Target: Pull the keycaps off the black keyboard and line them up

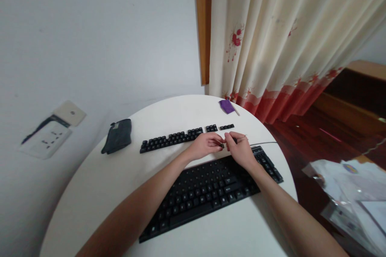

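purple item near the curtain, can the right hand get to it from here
Probably yes: the purple item lies beyond the right hand, with only a low row of keycaps near the way, though it would need to stretch forward.

The curtain (268,32) is glowing softly. Faint shadows are lying on the worktop (90,200). Keys (196,201) are looking blurry.

Keyboard (208,197): on table (105,192). Behind keyboard: loose keycaps (176,138), in rows; farther back, cloth on stick (226,106). Left of and behind keyboard: pouch (119,135).
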The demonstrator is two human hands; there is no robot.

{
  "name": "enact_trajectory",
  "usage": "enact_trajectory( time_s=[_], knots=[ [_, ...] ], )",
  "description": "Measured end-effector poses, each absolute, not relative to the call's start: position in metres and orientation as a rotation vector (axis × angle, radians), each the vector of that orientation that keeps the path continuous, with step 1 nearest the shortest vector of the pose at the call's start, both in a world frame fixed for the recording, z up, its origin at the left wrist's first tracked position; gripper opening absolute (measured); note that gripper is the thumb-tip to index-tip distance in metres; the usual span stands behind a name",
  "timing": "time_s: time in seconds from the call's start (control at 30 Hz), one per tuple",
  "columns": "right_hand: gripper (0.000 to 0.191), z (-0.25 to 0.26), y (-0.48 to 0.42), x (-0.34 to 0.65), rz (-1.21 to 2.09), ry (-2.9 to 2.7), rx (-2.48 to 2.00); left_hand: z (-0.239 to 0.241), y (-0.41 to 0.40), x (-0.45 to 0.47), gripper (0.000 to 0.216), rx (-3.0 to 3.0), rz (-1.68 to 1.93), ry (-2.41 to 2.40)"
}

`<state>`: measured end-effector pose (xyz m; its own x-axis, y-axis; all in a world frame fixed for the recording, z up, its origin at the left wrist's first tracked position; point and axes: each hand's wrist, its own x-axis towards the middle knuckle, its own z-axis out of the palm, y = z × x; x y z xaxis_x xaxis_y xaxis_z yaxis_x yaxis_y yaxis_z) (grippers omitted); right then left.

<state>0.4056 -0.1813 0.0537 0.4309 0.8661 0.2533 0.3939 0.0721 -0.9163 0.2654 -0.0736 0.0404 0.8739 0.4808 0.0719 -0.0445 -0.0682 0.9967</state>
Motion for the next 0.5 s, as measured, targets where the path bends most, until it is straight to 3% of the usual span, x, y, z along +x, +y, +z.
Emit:
enact_trajectory(
  time_s=[0.2, 0.5],
  knots=[
    [0.044, 0.053, -0.18, 0.409, 0.524, -1.078, -1.543, 0.045, -0.076, 0.267, 0.012, 2.046, 0.656, 0.341],
    [0.045, 0.048, -0.176, 0.416, 0.461, -1.022, -1.565, 0.057, -0.074, 0.263, 0.013, 2.143, 0.88, 0.501]
  ],
)
